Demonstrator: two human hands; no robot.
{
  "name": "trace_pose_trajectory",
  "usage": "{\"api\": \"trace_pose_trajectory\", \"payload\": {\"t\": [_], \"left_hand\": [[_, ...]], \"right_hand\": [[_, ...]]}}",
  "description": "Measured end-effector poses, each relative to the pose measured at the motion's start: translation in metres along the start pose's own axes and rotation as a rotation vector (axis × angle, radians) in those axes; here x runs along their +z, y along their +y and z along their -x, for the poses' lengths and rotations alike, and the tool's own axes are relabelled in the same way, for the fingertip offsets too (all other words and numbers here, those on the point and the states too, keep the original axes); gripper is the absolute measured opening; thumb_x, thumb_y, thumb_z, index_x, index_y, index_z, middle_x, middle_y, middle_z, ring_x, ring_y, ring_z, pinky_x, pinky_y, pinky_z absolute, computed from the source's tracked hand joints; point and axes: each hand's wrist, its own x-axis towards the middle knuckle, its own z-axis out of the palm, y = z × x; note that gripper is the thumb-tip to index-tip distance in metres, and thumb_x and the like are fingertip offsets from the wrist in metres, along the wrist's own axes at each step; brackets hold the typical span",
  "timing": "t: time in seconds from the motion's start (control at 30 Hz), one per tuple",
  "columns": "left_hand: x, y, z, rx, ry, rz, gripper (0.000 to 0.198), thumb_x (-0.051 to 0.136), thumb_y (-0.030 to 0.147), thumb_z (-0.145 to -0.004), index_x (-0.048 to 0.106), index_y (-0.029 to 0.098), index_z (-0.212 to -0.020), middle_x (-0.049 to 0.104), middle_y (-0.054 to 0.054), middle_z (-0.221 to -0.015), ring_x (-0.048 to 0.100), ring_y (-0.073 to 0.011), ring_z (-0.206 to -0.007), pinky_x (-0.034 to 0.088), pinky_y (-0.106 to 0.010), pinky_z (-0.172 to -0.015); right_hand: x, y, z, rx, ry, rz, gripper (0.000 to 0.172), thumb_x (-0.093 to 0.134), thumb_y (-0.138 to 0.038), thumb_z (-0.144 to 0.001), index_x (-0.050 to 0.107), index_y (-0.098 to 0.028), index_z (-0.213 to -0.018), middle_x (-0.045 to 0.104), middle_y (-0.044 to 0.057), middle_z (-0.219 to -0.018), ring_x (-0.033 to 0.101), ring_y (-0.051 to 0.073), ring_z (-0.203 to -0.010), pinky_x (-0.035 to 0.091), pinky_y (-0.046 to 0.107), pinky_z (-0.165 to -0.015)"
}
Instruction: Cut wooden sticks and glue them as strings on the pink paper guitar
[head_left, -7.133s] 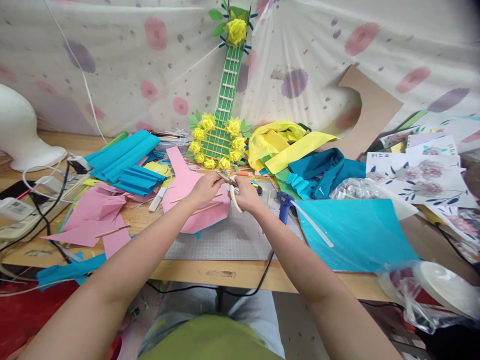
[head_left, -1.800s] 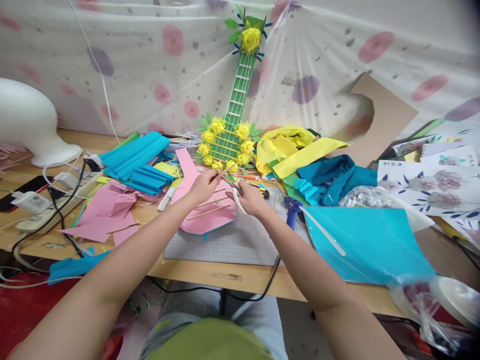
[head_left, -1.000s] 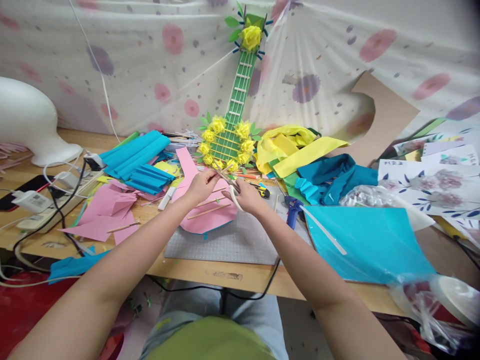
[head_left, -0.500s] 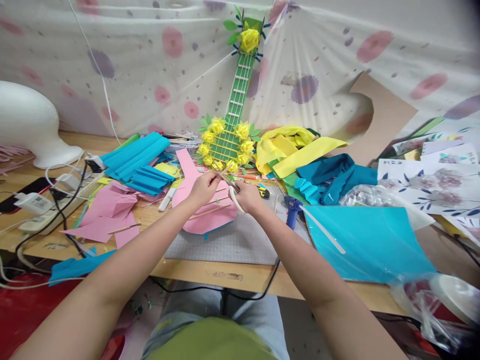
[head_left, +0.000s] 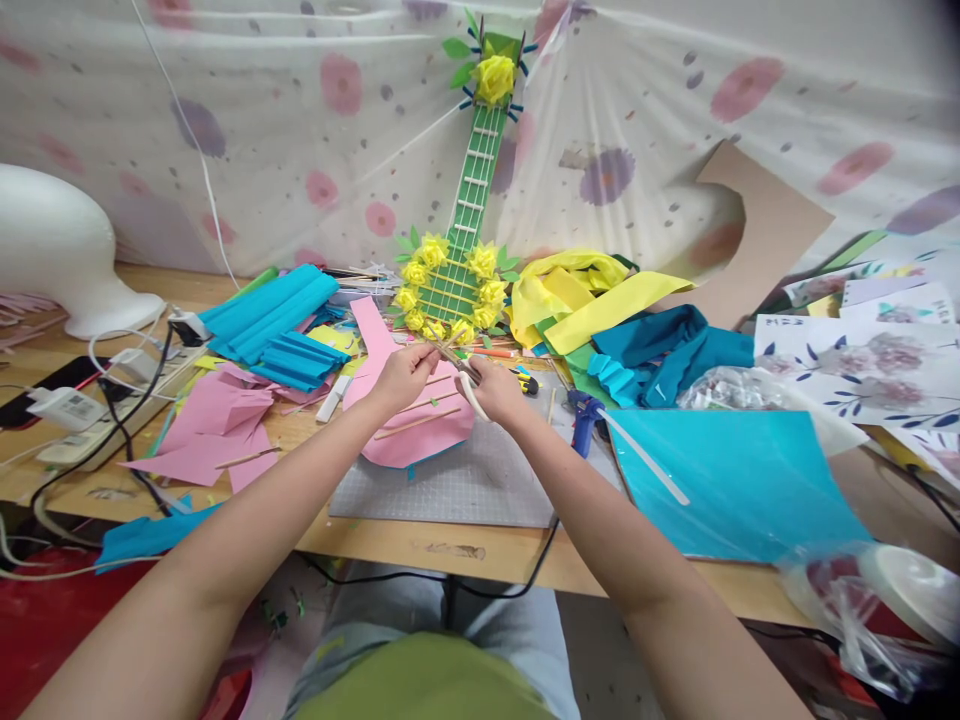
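Both my hands meet above a pink guitar-shaped paper cutout (head_left: pixel 409 425) lying on a grey cutting mat (head_left: pixel 465 480). My right hand (head_left: pixel 497 390) is closed round white-handled scissors (head_left: pixel 470 388), whose blades point up and left. My left hand (head_left: pixel 405 372) pinches a thin wooden stick (head_left: pixel 433 349) right at the scissor blades. More thin sticks (head_left: pixel 416 423) lie across the pink cutout. Just behind my hands leans a green paper guitar (head_left: pixel 465 210) trimmed with yellow paper flowers.
Blue folded paper (head_left: pixel 266 315) and pink scraps (head_left: pixel 206 425) lie at left beside a power strip with cables (head_left: pixel 90 415). A blue glue gun (head_left: pixel 581 420), a large blue sheet (head_left: pixel 727 480), yellow and teal crepe (head_left: pixel 600 310), brown cardboard (head_left: pixel 757 235) and flowered papers crowd the right.
My hands have stayed together over the pink cutout, shifting only slightly. The scissors and stick remain in the same grips.
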Motion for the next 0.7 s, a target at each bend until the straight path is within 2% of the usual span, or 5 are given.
{"api": "trace_pose_trajectory", "payload": {"t": [0.2,0.4,0.57,0.63,0.7], "left_hand": [[0.001,0.003,0.0,0.018,0.036,-0.074,0.022,0.041,0.023,-0.078,0.051,0.016,-0.06,0.049,0.001,-0.056,0.045,-0.0105,-0.056,0.033,-0.022,-0.054],[0.006,-0.001,0.002,0.057,0.063,-0.103,0.021,0.041,0.021,-0.079,0.058,0.015,-0.069,0.058,-0.002,-0.065,0.051,-0.0117,-0.063,0.038,-0.022,-0.059],[0.009,-0.002,0.004,0.032,0.125,-0.112,0.017,0.044,0.024,-0.079,0.058,0.015,-0.074,0.058,-0.002,-0.068,0.051,-0.0115,-0.063,0.037,-0.022,-0.059],[0.007,-0.001,0.004,0.032,0.109,-0.092,0.02,0.043,0.024,-0.08,0.056,0.015,-0.069,0.055,-0.001,-0.064,0.049,-0.0107,-0.06,0.036,-0.022,-0.058],[0.005,-0.001,0.004,0.042,0.039,-0.085,0.024,0.041,0.024,-0.081,0.052,0.015,-0.061,0.052,0.0,-0.059,0.047,-0.01,-0.057,0.035,-0.022,-0.056]], "right_hand": [[0.0,-0.004,0.0,0.028,-0.026,0.005,0.025,0.04,-0.041,-0.077,0.053,-0.019,-0.078,0.061,0.002,-0.075,0.05,0.014,-0.064,0.021,0.022,-0.051],[0.001,-0.008,0.004,0.07,-0.007,0.076,0.031,0.041,-0.044,-0.076,0.058,-0.018,-0.077,0.063,0.004,-0.072,0.052,0.015,-0.061,0.022,0.024,-0.053],[0.003,-0.005,0.001,0.048,-0.011,0.08,0.03,0.042,-0.042,-0.075,0.059,-0.018,-0.075,0.064,0.005,-0.072,0.052,0.015,-0.061,0.023,0.024,-0.053],[0.003,-0.001,0.001,0.008,-0.012,0.066,0.027,0.043,-0.041,-0.075,0.058,-0.019,-0.076,0.063,0.004,-0.072,0.052,0.015,-0.062,0.022,0.024,-0.053],[0.003,0.003,0.0,-0.025,-0.019,0.044,0.025,0.043,-0.04,-0.074,0.057,-0.019,-0.077,0.063,0.003,-0.073,0.052,0.014,-0.064,0.022,0.023,-0.052]]}}
